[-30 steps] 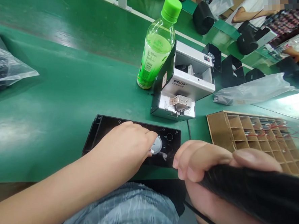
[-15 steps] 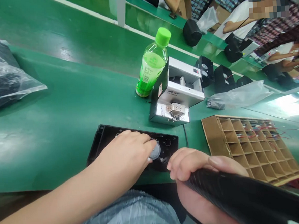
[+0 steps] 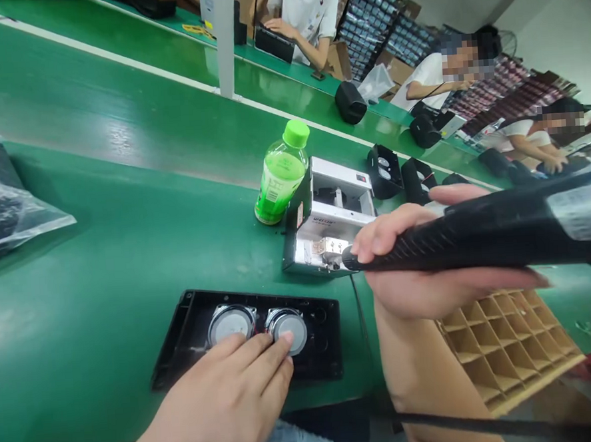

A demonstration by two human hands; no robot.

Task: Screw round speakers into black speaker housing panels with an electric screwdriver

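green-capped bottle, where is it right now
In the head view, near centre: the green-capped bottle stands on the green table, just left of the silver machine.

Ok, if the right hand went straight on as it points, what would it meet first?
Probably the silver machine, near its small metal block; the black tool overlaps it in view, but depth is unclear.

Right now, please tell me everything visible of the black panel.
The black panel is shallow, roughly rectangular, plastic-looking, with a raised rim. It lies flat on the green table, open side up. Two round speaker units, grey-backed with shiny frames, sit side by side in it; faint round outlines mark its right end. The left hand reaches over its near edge, seemingly onto the units.
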